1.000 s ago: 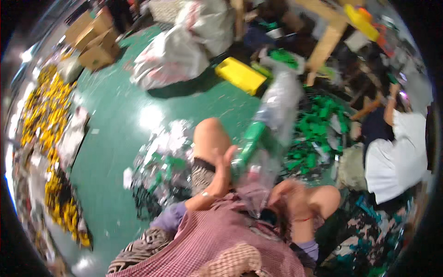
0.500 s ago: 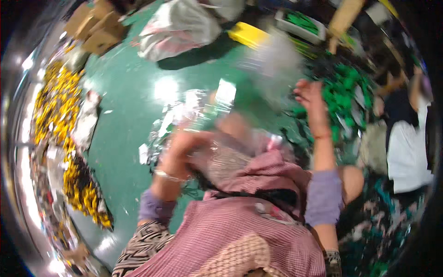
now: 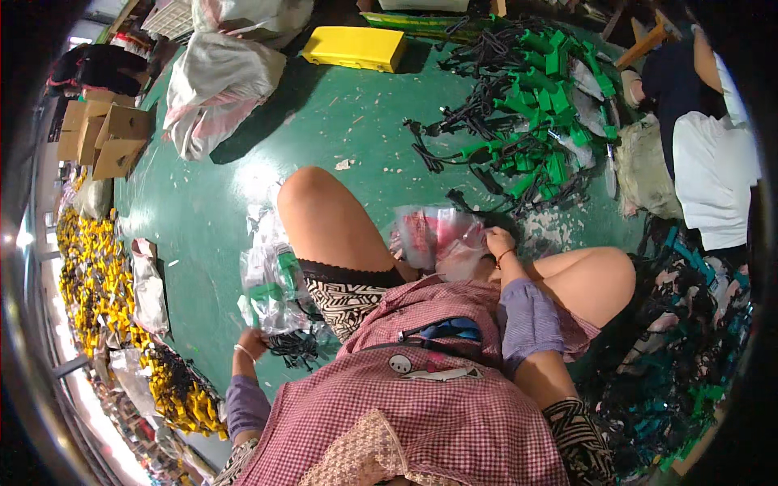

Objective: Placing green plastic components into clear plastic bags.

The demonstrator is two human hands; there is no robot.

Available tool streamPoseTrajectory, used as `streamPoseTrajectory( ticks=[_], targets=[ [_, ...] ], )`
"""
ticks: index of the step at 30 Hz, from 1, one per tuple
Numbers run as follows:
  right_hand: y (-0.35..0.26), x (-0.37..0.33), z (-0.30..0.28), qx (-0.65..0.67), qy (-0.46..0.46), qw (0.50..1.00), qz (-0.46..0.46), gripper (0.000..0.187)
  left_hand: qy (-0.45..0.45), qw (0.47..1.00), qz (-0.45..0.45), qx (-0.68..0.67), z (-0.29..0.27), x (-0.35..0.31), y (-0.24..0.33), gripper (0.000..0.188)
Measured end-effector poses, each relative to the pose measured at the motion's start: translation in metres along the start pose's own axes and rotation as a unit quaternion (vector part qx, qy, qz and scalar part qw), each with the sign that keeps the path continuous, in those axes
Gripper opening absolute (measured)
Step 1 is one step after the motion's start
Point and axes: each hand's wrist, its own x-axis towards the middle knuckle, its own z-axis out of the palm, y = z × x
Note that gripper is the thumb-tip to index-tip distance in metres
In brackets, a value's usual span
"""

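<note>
1. Head view, the left hand (image 3: pixel 253 343): it is lowered to the green floor (image 3: pixel 356 138) beside the left knee and closed around the bottom of a clear plastic bag (image 3: pixel 271 279) in which a green part and black cord are packed; the grip itself is partly hidden by the bag, so how tightly the fingers are curled cannot be told

2. Head view, the right hand (image 3: pixel 498 241): it is held between the knees, fingers pinched on the edge of a second clear bag with red print (image 3: pixel 433 235), which is empty and crumpled as far as can be seen

3. What has changed: half a second ago both arms were raised and a bag was held up in front of the camera; now the filled bag has been brought down to the left and a fresh bag has been taken up by the right hand. It is judged that one piece has been finished and set aside, and that another round of bagging is being opened

4. Surroundings: a heap of green parts with black cords (image 3: pixel 527 121) is spread ahead to the right, well apart from both hands; yellow items (image 3: pixel 89 267) are lined along the left, a yellow box (image 3: pixel 354 49) and cardboard boxes (image 3: pixel 113 134) lie farther off, and another person in a white top (image 3: pixel 713 178) is seated at the right edge
</note>
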Motion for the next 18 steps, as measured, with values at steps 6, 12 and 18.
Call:
streamPoseTrajectory(
  ticks=[6,12,18],
  targets=[
    [0.110,0.043,-0.037,-0.253,0.019,0.951,0.176,0.048,0.270,0.915,0.051,0.293,0.148,0.087,0.031,0.047],
    [-0.076,-0.026,0.041,-0.336,0.039,0.939,-0.059,0.043,0.282,0.680,0.609,0.294,0.304,-0.038,0.153,0.047],
    [-0.112,-0.038,0.095,-0.213,0.090,0.966,-0.120,0.036,0.055,0.683,0.657,0.315,0.500,-0.097,0.150,0.044]
  ],
)
